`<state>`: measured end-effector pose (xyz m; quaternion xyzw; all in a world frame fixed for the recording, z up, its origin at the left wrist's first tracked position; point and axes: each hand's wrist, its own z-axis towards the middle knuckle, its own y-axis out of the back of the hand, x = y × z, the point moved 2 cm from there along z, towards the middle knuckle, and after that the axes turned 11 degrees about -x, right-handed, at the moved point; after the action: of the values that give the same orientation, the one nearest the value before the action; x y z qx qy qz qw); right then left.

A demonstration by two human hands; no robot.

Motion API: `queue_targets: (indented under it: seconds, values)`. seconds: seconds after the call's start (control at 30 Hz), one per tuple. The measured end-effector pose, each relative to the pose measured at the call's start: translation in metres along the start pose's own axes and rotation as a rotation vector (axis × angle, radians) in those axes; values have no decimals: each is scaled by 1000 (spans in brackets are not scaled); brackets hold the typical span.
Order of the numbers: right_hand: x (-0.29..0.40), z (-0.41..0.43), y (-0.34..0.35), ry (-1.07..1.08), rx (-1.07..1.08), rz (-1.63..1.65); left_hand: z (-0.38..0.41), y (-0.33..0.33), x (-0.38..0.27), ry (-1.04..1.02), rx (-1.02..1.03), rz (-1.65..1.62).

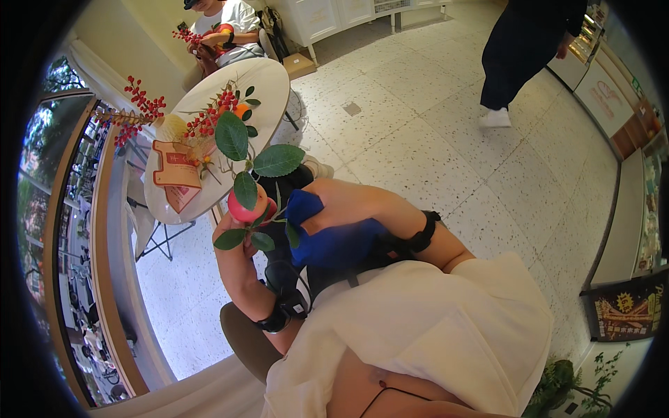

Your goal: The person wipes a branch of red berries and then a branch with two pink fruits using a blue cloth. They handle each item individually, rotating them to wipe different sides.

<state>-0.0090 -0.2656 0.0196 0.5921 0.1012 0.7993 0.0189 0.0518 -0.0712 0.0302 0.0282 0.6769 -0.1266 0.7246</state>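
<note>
My left hand [232, 232] is wrapped around the lower side of a leafy artificial branch with red apple-like fruit [245, 206]; its fingers are partly hidden by leaves. Large green leaves [279, 161] stand up from the branch, over the table's near side. Right of the fruit, my right hand [334, 204] grips a blue cloth [334, 243], which hangs below the hand and over my lap. A cloth fold lies close to the branch's stems; whether they touch, I cannot tell.
On the oval white table [266, 78] stand a vase [170, 128] with red berry stems, a berry sprig [214, 112] and a printed paper bag [177, 172]. A seated person [230, 31] handles berries beyond it. Another person [517, 52] stands at the upper right, near display counters [601, 99].
</note>
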Motion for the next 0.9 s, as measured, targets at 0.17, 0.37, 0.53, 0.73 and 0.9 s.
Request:
queue_targets:
  seconds: [0.17,0.37,0.53,0.73,0.9]
  values:
    - [0,0,2,-23,9,-12,1,6,3,-4,17,-54]
    - [1,0,3,-83,52,-23,-1,0,5,-27,-58,-100]
    - [-1,0,0,-86,20,30,5,13,10,11,-93,-156]
    - [7,-5,15,-139,-42,-6,9,40,2,-22,-155,-367]
    - [3,-7,31,-184,-326,277,0,27,6,68,-69,-133]
